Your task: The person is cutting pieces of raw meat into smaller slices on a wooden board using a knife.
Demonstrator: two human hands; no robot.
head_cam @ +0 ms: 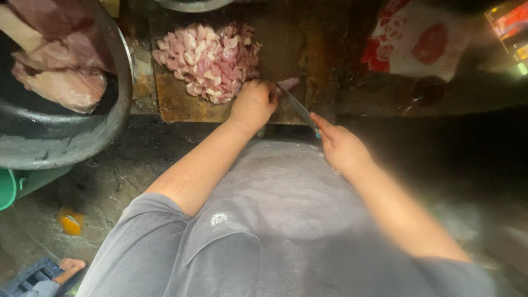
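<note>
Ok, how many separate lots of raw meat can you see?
3: the diced pile on the board, the big slabs in the basin, one piece under the left hand. More may be hidden.

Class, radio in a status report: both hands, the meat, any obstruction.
Right hand grips knife. Left hand pins meat strip on cutting board. Diced meat pile beside; nothing obstructing.

A crumpled red-and-white printed plastic bag [418, 41] lies at the counter's far right, beside a colourful package [511, 27].

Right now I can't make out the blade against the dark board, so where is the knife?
In the head view the knife sits just right of centre, held by the right hand, its tip beside the left hand on the cutting board.
</note>
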